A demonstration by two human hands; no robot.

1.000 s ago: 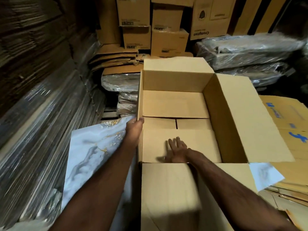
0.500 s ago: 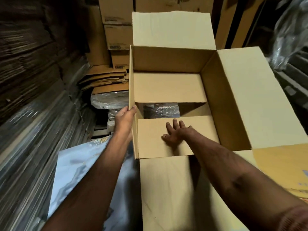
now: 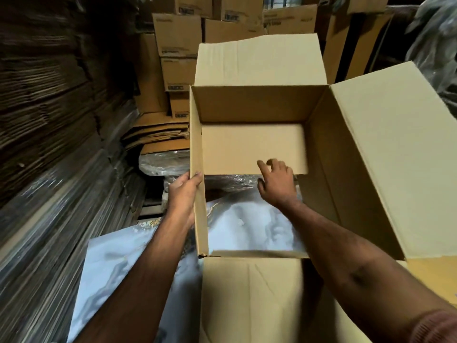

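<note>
A large open cardboard box (image 3: pixel 353 154) is held in front of me with its top flaps spread outward. My left hand (image 3: pixel 184 191) grips the box's left wall, thumb inside the edge. My right hand (image 3: pixel 277 184) reaches inside the box with fingers loosely bent, touching the edge of the far bottom flap (image 3: pixel 252 147). The near part of the bottom is open, and a white marbled sheet (image 3: pixel 249 229) shows through it.
The marbled sheet (image 3: pixel 118 266) continues outside the box to the lower left. Stacks of flat cardboard (image 3: pixel 49 120) wall the left side. Printed cartons (image 3: pixel 178 45) are piled behind, with plastic-wrapped bundles (image 3: pixel 163 162) below them and more wrapped goods (image 3: pixel 435 43) at the upper right.
The near bottom flap that my right hand pressed has dropped out of view, opening the box bottom. My right hand has moved further in to the far flap. The box has risen in view.
</note>
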